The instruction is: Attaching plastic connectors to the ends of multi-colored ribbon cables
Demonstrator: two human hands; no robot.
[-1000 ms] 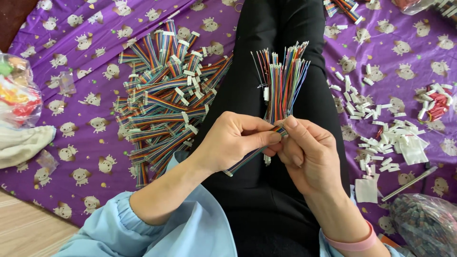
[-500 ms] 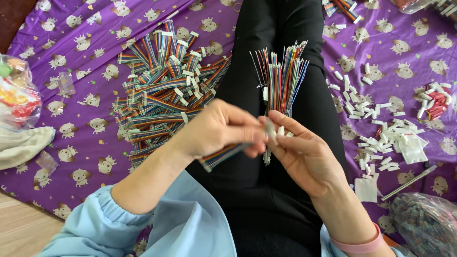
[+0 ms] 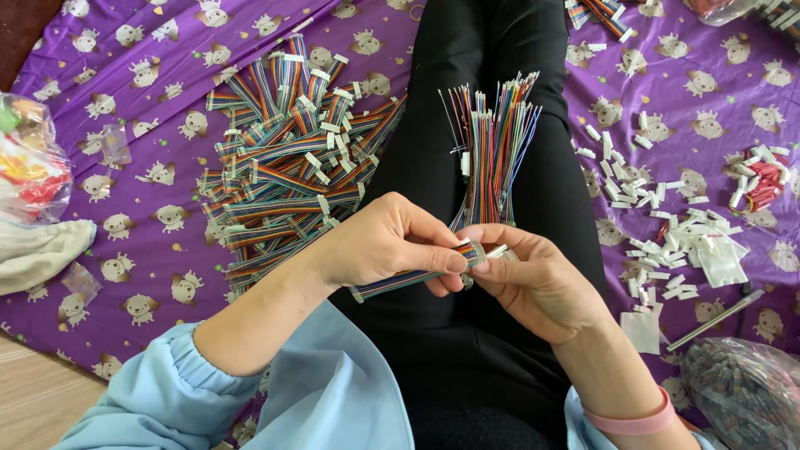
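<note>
While the left hand (image 3: 379, 246) pinches a rainbow ribbon cable (image 3: 408, 279) over the lap, its free end now meets a white connector (image 3: 492, 252) gripped in the right hand (image 3: 533, 283), which earlier held apart.

2 hands (image 3: 392, 246), 1 cable pile (image 3: 292, 158), 1 wire bundle (image 3: 492, 150), 2 bags (image 3: 29, 162).

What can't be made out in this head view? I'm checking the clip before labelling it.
- White connector between the left hand and right hand: mostly covered by fingertips.
- Ribbon cable: its pinched end is hidden under the left thumb.
- Bag at the lower right: cut off by the frame edge, contents too small to tell.
- Bag at the left edge: cut off, contents blurred.
</note>
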